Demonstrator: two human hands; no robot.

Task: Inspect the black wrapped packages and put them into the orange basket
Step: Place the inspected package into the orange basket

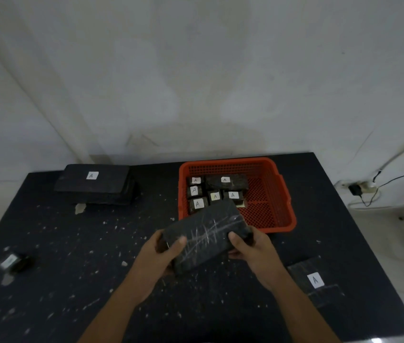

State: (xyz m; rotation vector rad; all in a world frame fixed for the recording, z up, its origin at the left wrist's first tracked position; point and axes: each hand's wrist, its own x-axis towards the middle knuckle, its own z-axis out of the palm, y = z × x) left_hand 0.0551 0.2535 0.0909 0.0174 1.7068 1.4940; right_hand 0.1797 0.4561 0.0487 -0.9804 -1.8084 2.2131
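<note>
A flat black wrapped package (206, 236) with shiny tape streaks is held tilted above the table, just in front of the orange basket (282, 194). My left hand (161, 256) grips its near left end and my right hand (253, 251) grips its right end. Several small black packages with white "A" labels (197, 203) lie in the basket's left half. A stack of large black packages (94, 184) with an "A" label sits at the far left. Another labelled black package (312, 278) lies at the near right.
A small dark wrapped item (15, 262) lies near the table's left edge. The black table (72, 243) is speckled with white crumbs. A wall stands right behind the table. A power plug and cables (359, 189) lie on the floor at the right.
</note>
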